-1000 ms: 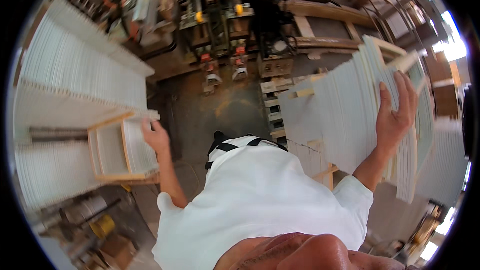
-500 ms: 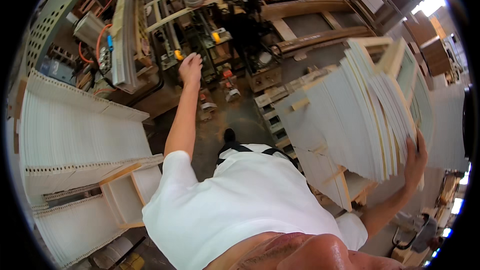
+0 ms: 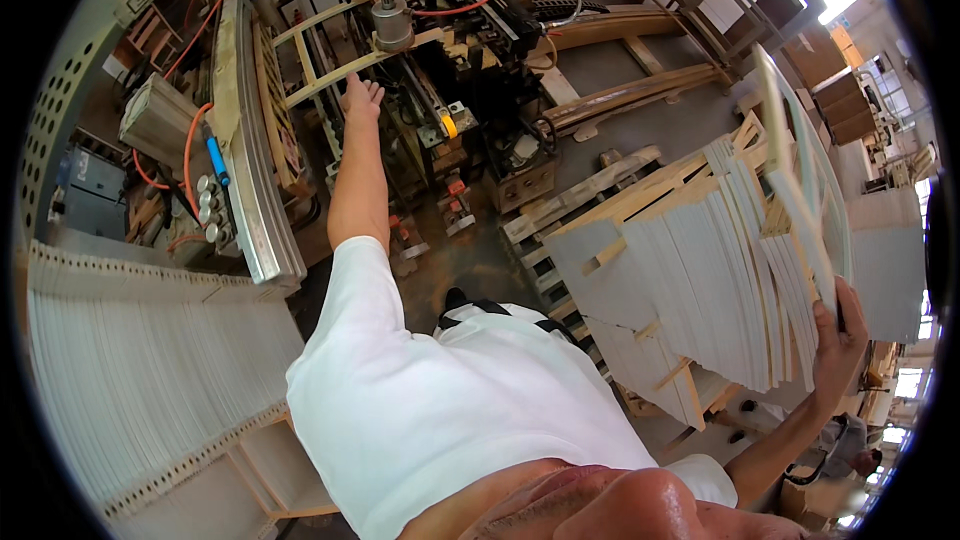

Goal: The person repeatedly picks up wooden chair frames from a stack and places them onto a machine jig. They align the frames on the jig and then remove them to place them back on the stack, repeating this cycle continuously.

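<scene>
My left hand [image 3: 362, 98] is stretched out over the machine with its fingers apart, holding nothing. Just beyond its fingertips lies a light wooden frame [image 3: 330, 78] of thin strips, set across the machine's rails; whether the fingers touch it I cannot tell. Beside that frame hangs a metal cylinder head [image 3: 392, 26]. Far to the right, my right hand [image 3: 842, 328] grips the lower end of a pale frame [image 3: 797, 195], which stands tilted at the outer side of a stack of light grey panels [image 3: 690, 270]. The palm side of this hand is partly hidden.
The stack rests on a wooden pallet [image 3: 560, 285]. White panels with drilled edges [image 3: 160, 350] stand in a row at left, near a long metal beam [image 3: 245, 150] and a blue air tool [image 3: 217, 160]. Another person [image 3: 850, 448] is at the far lower right.
My left hand has moved farther forward, up to the strip frame on the machine. The pale frame in my right hand has tipped away from the stack. The view has shifted.
</scene>
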Demonstrator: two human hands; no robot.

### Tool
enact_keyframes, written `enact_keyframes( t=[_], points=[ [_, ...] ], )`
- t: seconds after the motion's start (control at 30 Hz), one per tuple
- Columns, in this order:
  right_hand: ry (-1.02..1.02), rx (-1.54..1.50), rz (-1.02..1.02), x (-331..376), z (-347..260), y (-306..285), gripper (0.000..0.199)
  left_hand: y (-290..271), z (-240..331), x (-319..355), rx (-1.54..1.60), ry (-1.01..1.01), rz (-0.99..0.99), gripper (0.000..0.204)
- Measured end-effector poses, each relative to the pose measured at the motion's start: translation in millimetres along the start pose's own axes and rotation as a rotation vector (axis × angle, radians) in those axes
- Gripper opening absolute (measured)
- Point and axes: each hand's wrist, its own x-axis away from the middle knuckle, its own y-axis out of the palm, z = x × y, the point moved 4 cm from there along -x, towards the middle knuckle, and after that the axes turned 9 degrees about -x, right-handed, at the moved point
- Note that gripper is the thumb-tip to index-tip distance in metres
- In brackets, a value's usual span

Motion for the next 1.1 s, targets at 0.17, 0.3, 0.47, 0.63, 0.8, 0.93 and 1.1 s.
enact_keyframes(
  t=[0.17,0.3,0.47,0.63,0.8,0.93,1.1],
  points=[
    [-0.267,-0.048,-0.129,-3.4,-87.5,69.9,0.036,15.0,8.8,-15.9,0.1,-0.006,0.054,0.06],
    [-0.49,0.04,-0.219,-12.6,-124.5,115.0,0.037,8.0,11.4,-24.1,0.163,0.016,0.056,0.058],
    [-0.52,-0.027,-0.26,-20.5,-141.9,149.1,0.038,13.4,1.7,-47.3,0.251,0.053,-0.037,0.057],
    [-0.504,-0.064,-0.349,-25.7,-148.5,173.6,0.037,10.9,6.8,-69.1,0.36,0.034,-0.088,0.058],
    [-0.508,-0.102,-0.438,-28.3,-146.0,191.7,0.035,8.1,13.3,-67.5,0.428,0.045,-0.032,0.051],
    [-0.516,-0.117,-0.453,-25.9,-140.2,197.0,0.034,5.4,2.8,-22.5,0.458,0.0,-0.052,0.05],
    [-0.595,-0.117,-0.471,-30.9,-136.1,205.2,0.033,-15.3,-25.0,35.5,0.415,0.035,-0.017,0.05]
  ],
)
